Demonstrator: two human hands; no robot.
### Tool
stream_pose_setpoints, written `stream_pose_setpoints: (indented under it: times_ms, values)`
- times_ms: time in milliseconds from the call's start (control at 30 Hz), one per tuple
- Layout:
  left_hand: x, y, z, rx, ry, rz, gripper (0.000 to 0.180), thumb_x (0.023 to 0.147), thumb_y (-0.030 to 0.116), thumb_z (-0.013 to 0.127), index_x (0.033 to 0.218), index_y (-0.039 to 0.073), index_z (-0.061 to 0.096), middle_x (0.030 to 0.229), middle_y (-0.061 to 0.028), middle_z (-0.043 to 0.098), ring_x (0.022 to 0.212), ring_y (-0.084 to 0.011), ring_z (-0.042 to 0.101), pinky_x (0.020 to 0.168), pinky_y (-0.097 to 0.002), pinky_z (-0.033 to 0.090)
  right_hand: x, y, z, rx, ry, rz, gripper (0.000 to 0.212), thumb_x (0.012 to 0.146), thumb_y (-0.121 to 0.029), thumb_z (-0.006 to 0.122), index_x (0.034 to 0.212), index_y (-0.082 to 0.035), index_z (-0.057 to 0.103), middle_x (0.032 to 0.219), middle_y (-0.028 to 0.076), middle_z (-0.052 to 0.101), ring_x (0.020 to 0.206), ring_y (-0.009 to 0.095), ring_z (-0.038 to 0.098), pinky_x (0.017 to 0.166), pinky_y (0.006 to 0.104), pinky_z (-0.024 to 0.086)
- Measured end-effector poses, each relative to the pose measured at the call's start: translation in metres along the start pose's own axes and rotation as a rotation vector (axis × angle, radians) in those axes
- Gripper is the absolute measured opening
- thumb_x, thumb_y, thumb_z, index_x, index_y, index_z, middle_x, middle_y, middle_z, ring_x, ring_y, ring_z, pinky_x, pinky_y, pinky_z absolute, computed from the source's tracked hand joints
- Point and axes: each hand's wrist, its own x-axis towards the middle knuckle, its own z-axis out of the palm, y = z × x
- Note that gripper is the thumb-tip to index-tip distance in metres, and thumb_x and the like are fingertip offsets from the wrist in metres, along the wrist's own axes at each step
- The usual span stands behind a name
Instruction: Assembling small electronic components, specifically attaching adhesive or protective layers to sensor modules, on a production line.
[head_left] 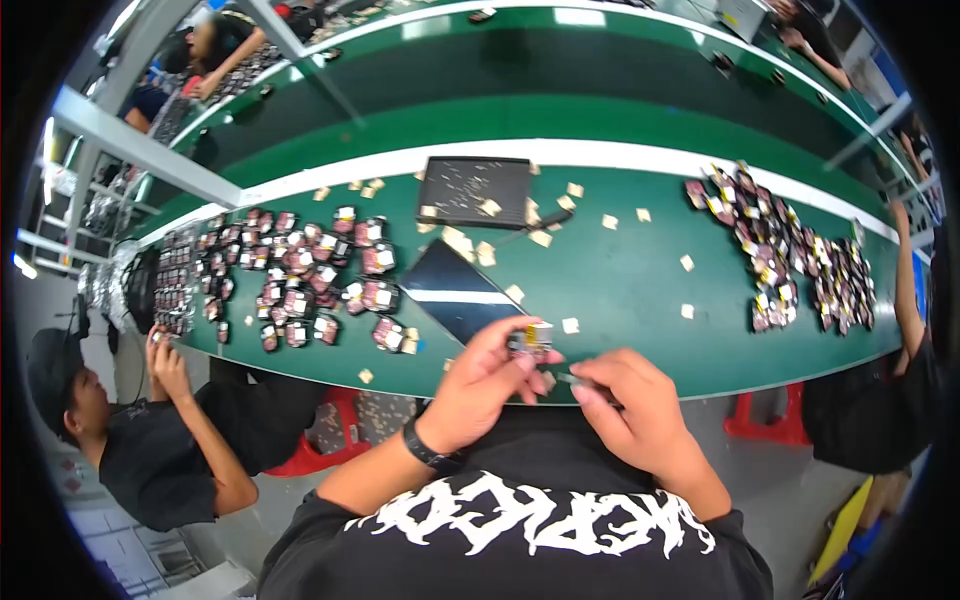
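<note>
- Of your two hands, your left hand (478, 390) grips one small boxy device (536, 338) between thumb and fingers, above the near edge of the table; a yellow patch shows on the device.
- Your right hand (640, 410) has thumb and forefinger pinched on one thin tool (574, 379), just right of the device; you cannot tell from here what kind it is, or whether its tip touches anything.
- One wristband (425, 447), black, is round your left wrist.
- One dark flat panel (458, 292) lies tilted on the green table (620, 275), just beyond your left hand.
- One black tray (475, 180) sits farther off, with many small light slivers on it, too fine to count.
- More than a dozen pale chips (610, 222) are scattered about; four lie singly toward the right pile.
- Two groups of small dark blocks are on your table: a left group (300, 275) of well over twenty, and a right pile (765, 240), too crowded to count.
- Two red stools show, a left stool (345, 425) and a right stool (768, 415).
- One co-worker (160, 440) sits at your left, both hands raised at the table edge.
</note>
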Motion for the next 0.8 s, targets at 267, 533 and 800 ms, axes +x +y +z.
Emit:
stream_pose_setpoints:
  times_ms: [267, 533, 800]
  values:
    - [-0.005, -0.004, 0.022, 0.285, 0.107, 0.055, 0.041, 0.105, 0.004, 0.053, 0.144, 0.000, 0.045, 0.111, -0.0142, 0.068, 0.077, -0.0122, 0.064, 0.068, -0.0244, 0.054, -0.014, -0.015, 0.011, 0.850, 0.034, 0.694, 0.018, 0.101, -0.010, 0.065, 0.106, 0.000, 0.050, 0.081, 0.007, 0.071, 0.064, 0.006, 0.061, 0.059, 0.0249, 0.049]
    - [-0.008, 0.004, 0.025, 0.955, 0.151, 0.405, 0.032, 0.093, -0.002, 0.062, 0.126, -0.003, 0.062, 0.103, -0.0149, 0.072, 0.084, -0.0212, 0.070, 0.075, -0.0312, 0.055, -0.001, -0.025, 0.013, 1.027, -0.075, 0.813, 0.024, 0.101, -0.011, 0.066, 0.096, -0.005, 0.044, 0.077, 0.009, 0.070, 0.056, 0.005, 0.058, 0.048, 0.0228, 0.043]
    - [-0.014, 0.004, 0.014, 0.942, 0.164, 0.467, 0.028, 0.092, -0.002, 0.063, 0.120, -0.004, 0.064, 0.100, -0.0153, 0.072, 0.083, -0.0264, 0.071, 0.074, -0.0326, 0.055, 0.011, -0.027, 0.028, 0.988, -0.048, 0.902, 0.023, 0.099, -0.007, 0.067, 0.092, -0.005, 0.044, 0.075, 0.009, 0.070, 0.052, 0.005, 0.055, 0.045, 0.0238, 0.040]
